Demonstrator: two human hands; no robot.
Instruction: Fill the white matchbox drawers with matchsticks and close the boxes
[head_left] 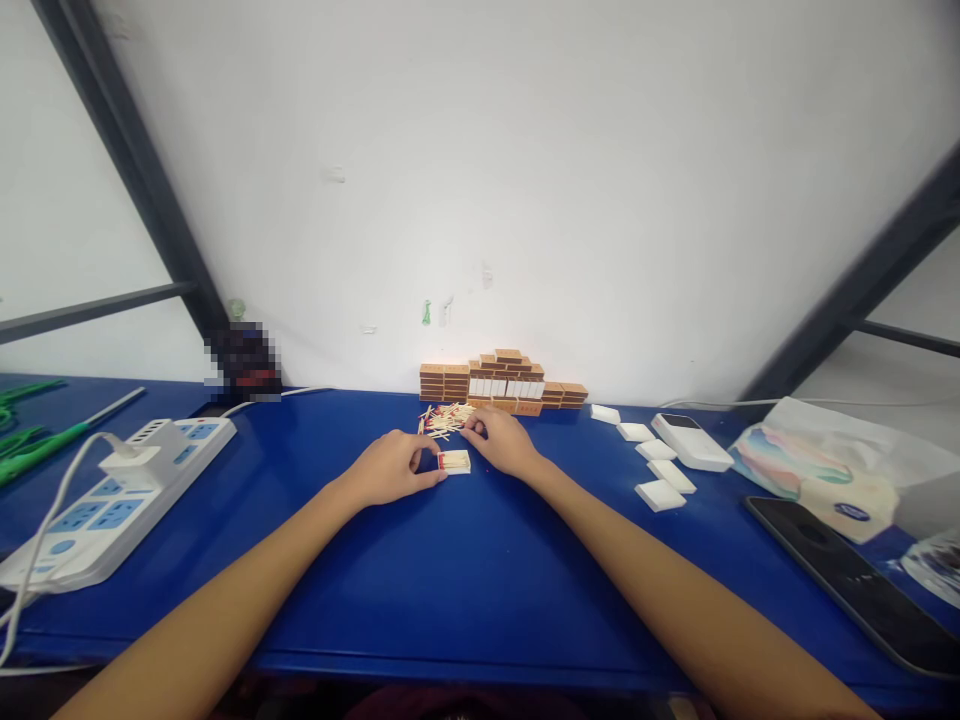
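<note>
A small white matchbox tray holding red-tipped matches lies on the blue table. My left hand grips its left end between thumb and fingers. Just behind the tray is a loose pile of matches. At the pile's right edge, my right hand has its fingers closed together; whatever they hold is too small to make out. Behind the pile, against the wall, stand stacked brown matchboxes, with a row of white upright pieces in the middle of the stack.
Several white trays lie to the right, beside a white device with a dark display. Farther right are a tissue pack and a black phone. A power strip with a white cable and a green-handled tool occupy the left side.
</note>
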